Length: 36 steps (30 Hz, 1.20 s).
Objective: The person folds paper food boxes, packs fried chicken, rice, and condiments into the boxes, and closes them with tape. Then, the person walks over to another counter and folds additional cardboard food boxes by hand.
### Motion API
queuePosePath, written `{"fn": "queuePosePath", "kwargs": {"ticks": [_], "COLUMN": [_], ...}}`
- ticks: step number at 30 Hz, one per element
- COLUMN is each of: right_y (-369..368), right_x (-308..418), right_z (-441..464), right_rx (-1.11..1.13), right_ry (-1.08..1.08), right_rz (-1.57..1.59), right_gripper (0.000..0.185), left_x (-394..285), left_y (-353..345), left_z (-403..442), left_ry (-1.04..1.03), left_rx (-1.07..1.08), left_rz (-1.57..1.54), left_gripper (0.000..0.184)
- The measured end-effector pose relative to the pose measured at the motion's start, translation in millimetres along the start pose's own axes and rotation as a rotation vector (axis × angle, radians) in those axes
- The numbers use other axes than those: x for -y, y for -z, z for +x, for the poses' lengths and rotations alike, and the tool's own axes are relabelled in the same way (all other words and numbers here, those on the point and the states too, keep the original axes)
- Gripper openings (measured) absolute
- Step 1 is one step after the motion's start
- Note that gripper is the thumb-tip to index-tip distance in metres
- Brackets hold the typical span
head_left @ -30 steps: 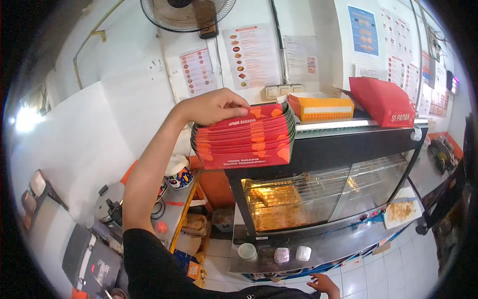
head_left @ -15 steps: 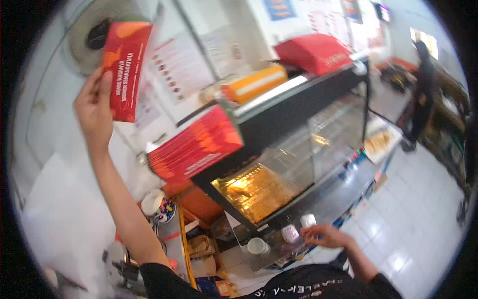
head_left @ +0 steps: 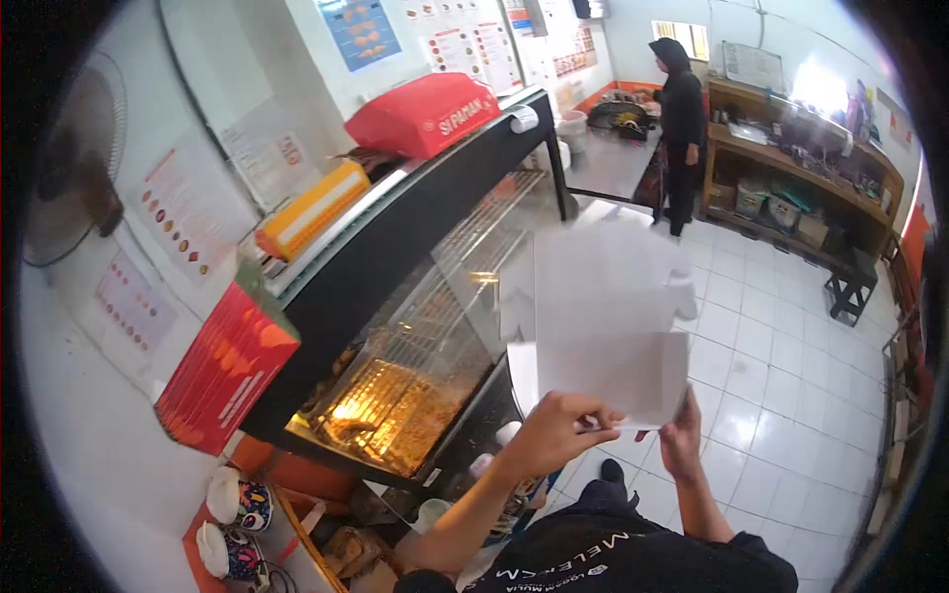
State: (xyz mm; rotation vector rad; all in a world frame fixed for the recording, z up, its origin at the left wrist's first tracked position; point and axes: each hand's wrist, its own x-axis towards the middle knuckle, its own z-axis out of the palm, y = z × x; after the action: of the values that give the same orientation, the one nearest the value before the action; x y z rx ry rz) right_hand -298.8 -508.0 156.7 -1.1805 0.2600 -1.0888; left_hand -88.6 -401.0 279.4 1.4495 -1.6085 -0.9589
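A cardboard food box [head_left: 608,321], its white inside facing me and its lid flap up, is held in front of my body. My left hand [head_left: 563,432] pinches the near left edge, fingers closed. On the near right corner, my right hand [head_left: 680,435] grips the side wall, its thumb partly hidden by the cardboard. To the left stands a display warmer [head_left: 395,326] with fried food on a lit tray inside. A stack of folded red boxes [head_left: 225,366] leans at its left end.
On top of the warmer lie a red box [head_left: 425,114] and a yellow-orange box [head_left: 311,210]. A person in black [head_left: 680,133] stands at the far counter. Bowls with patterned sides [head_left: 237,499] sit at lower left. A black stool [head_left: 850,287] stands on the tiled floor [head_left: 761,356] at right.
My left hand has come down from the upper left, where it held a flat red box. Both hands now hold an opened-out box. The view has turned right.
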Motion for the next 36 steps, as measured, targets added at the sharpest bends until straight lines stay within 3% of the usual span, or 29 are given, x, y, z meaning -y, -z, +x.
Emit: {"fn": "queuePosePath", "kwargs": {"ticks": [2,5,8,12,13,16,17,18,20,21,22,23,24,25,26,32,34,35,36], "right_y": [-1.3,4.8,-10.4,-18.7,-18.0,-15.6,-8.1,1.8,27.0,44.9,60.4,80.4,94.2,101.2,118.3,182.7,173.7,174.1,176.0], "right_x": [-1.0,-12.6,-6.7,1.2,-1.1,-7.7,-12.6,-18.5,-32.6,-44.1,-56.5,-72.5,-82.6,-95.5,-108.5,-252.9,-264.7,-275.3,-285.6], "right_z": [-12.6,-16.1,-6.7,23.7,31.1,55.1,63.6,71.7,90.5,99.9,109.7,119.1,127.3,136.4,139.6,184.5,199.0,201.2,202.1], "right_rx": [-0.074,-0.112,-0.083,0.167,0.223,0.259,0.251,0.215,0.150,0.121,0.094,0.039,-0.017,-0.111,-0.138,-0.208,-0.098,-0.044,0.013], "right_ry": [-0.110,-0.340,-0.352,-0.366,-0.335,-0.373,-0.374,-0.381,-0.392,-0.406,-0.392,-0.484,-0.589,-0.653,-0.733,-1.085,-1.131,-1.143,-1.149], "right_rz": [-0.063,-0.267,-0.359,-0.678,-0.695,-0.538,-0.569,-0.548,-0.509,-0.490,-0.457,-0.400,-0.345,-0.188,-0.125,0.167,0.084,0.066,0.043], "right_gripper": [0.085,0.070,0.069,0.069,0.066,0.059,0.054,0.053,0.052,0.053,0.053,0.053,0.052,0.050,0.050,0.045,0.046,0.049,0.051], "left_x": [52.4,68.3,82.7,120.0,126.1,114.4,104.9,111.9,101.8,78.2,90.4,80.4,71.4,56.9,41.4,5.8,-18.9,-17.2,-25.7], "left_y": [-22.1,-36.5,-41.0,-62.9,-67.8,-56.4,-50.4,-40.1,-22.3,-9.4,-6.8,-0.6,4.4,1.5,-4.4,-46.3,-56.9,-58.3,-59.8], "left_z": [1.6,-1.8,-2.0,-2.0,1.2,11.3,12.4,4.7,-2.2,-5.2,-17.3,-22.7,-31.7,-30.0,-34.3,-48.9,-23.0,-21.0,-13.5], "left_ry": [0.056,0.144,0.331,0.207,0.128,0.140,0.101,0.215,0.133,0.219,0.247,0.198,0.222,0.088,0.079,0.440,0.637,0.607,0.681], "left_rx": [0.026,-0.067,-0.114,-0.273,-0.271,-0.279,-0.391,-0.416,-0.585,-0.660,-0.691,-0.720,-0.703,-0.769,-0.837,-0.759,-0.750,-0.652,-0.659], "left_rz": [-0.277,-0.335,-0.317,-0.292,-0.414,-0.619,-0.619,-0.612,-0.385,-0.231,-0.312,-0.199,-0.309,-0.440,-0.646,-0.219,-0.244,-0.025,-0.017], "left_gripper": [0.016,0.028,0.037,0.037,0.041,0.044,0.041,0.036,0.028,0.028,0.029,0.029,0.032,0.038,0.048,0.053,0.053,0.052,0.051]}}
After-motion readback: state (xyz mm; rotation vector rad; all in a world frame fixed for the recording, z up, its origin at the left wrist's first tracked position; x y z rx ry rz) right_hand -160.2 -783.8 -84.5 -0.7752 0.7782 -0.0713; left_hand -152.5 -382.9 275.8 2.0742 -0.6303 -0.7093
